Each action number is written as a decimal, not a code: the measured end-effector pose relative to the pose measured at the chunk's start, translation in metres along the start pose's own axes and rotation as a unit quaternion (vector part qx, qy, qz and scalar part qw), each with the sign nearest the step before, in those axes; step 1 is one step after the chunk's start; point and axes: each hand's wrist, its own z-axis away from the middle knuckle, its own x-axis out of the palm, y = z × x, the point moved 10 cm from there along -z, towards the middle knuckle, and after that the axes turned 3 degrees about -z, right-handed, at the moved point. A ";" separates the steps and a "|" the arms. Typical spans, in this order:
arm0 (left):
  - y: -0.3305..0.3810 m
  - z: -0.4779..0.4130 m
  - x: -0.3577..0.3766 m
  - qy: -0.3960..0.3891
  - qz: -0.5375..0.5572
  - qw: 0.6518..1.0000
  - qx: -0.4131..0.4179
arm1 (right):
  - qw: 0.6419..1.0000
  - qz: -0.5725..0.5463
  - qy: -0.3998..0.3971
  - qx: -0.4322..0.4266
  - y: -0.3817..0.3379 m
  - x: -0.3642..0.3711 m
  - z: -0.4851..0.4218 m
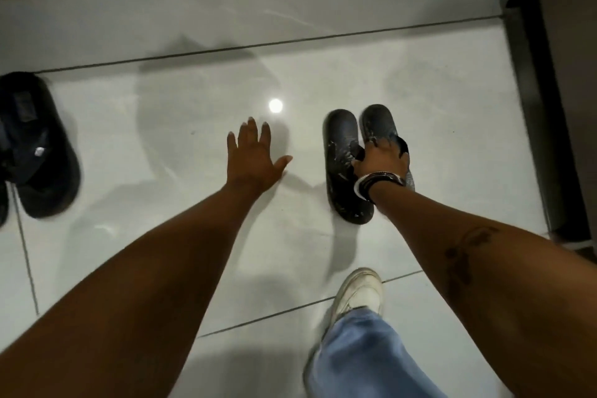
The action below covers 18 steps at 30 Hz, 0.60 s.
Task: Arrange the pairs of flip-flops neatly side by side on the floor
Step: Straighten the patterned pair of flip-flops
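Head view, looking down. My right hand (381,157) is closed on the straps of the black flip-flops (347,168), which lie side by side, touching, toes pointing away from me, on the right part of the floor (181,100) near the dark frame (533,100) along its right edge. I judge the strap grip is chosen so both soles can be set down and squared together in one move. My left hand (255,155) is open, fingers spread, holding nothing, out over bare tile to the left of the pair; whether it touches the floor I cannot tell. I take it as a balancing hand.

The soles are flat, rounded at the toe, matte and rubbery, flecked with pale splashes. The floor is glossy pale tile with thin dark joints and a round lamp reflection. Dark sandals (38,145), thicker and blurred, lie at the floor's left edge, well apart and not yet aligned. A white shoe (358,294) and a denim trouser leg (361,352) stand nearest me.
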 end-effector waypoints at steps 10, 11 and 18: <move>-0.004 0.010 0.063 -0.081 -0.027 0.995 -0.056 | 0.997 -0.050 -0.042 0.044 0.031 0.015 -0.013; -0.003 0.010 0.063 -0.080 -0.031 0.995 -0.056 | 0.997 -0.054 -0.042 0.039 0.030 0.015 -0.014; 0.000 0.003 0.059 -0.082 -0.028 0.994 -0.072 | 0.995 -0.093 -0.037 0.023 0.023 0.008 -0.024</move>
